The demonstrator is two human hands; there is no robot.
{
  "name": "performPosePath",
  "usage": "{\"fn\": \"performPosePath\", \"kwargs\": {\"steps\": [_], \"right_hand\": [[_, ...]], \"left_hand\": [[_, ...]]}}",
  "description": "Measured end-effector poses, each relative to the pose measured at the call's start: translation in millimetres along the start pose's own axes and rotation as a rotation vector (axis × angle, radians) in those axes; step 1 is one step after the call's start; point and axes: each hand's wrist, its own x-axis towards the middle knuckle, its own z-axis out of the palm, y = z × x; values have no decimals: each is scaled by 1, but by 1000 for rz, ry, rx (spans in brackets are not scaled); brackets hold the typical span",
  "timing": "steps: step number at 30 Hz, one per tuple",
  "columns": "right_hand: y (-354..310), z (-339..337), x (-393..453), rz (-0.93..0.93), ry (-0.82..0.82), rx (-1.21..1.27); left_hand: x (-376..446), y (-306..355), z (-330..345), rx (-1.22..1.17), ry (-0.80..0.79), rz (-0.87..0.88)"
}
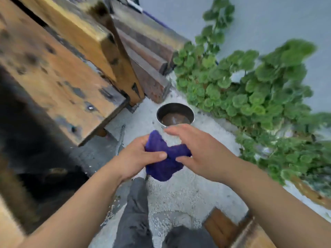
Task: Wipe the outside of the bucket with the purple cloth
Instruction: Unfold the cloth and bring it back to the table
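A small metal bucket (175, 114) stands on the pale gravel ground ahead of me, with brown water or dirt inside. The purple cloth (163, 158) is bunched in the air between my hands, well above and in front of the bucket. My left hand (136, 158) grips the cloth's left side, thumb laid over it. My right hand (202, 151) holds the right side, thumb under the cloth and fingers stretched forward toward the bucket's near rim. The bucket's near wall is partly hidden behind my right fingers.
A worn wooden bench or table (59, 65) fills the left. Brick steps (148, 56) rise behind the bucket. Leafy green plants (250, 90) crowd the right side. My legs in dark trousers (138, 212) stand below, and a wooden plank (232, 228) lies at the lower right.
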Motion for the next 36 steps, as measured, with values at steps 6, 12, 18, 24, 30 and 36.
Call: {"fn": "performPosePath", "kwargs": {"steps": [6,12,18,24,30,36], "right_hand": [[-103,-51,-14,-133,177,-85],[-201,-37,0,-59,103,197],[-298,26,41,2,-82,706],[-381,120,75,27,-155,707],[-443,229,116,86,-253,640],[-460,315,147,236,-273,606]], "left_hand": [[-147,99,8,119,291,402],[-270,121,-30,67,736,483],[-372,87,-81,-43,982,441],[-460,29,-144,-99,1153,406],[-531,-41,-230,-256,1160,320],[-560,-89,-305,-327,1040,192]]}}
